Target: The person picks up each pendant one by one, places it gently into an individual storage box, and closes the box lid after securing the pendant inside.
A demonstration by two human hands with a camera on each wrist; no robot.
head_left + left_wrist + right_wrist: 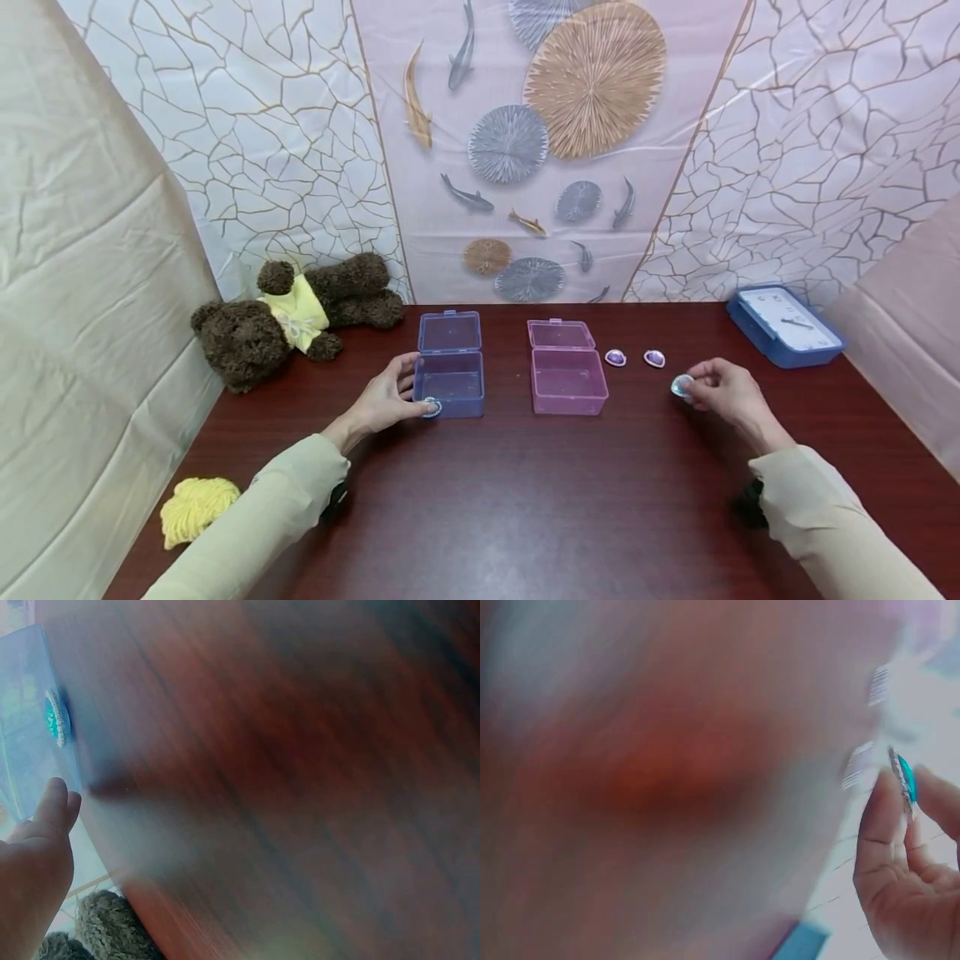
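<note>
My left hand [386, 396] is at the left side of an open blue plastic box [450, 408], thumb toward the front corner. A teal rhinestone button [56, 718] with a beaded silver rim shows against that box in the left wrist view, apart from the visible fingertips there. Over the table at right, my right hand [727, 396] pinches another teal rhinestone button [904, 780] between thumb and fingers. Two purple rhinestone buttons, one nearer the middle [616, 357] and one farther right [654, 358], lie left of this hand.
An open pink plastic box [570, 404] stands between the hands. Behind the right hand is a blue clock [787, 325]. A brown teddy bear [240, 342] lies at the back left, and yellow yarn [197, 508] sits near the left sleeve. Patterned cloth walls surround the table [510, 517].
</note>
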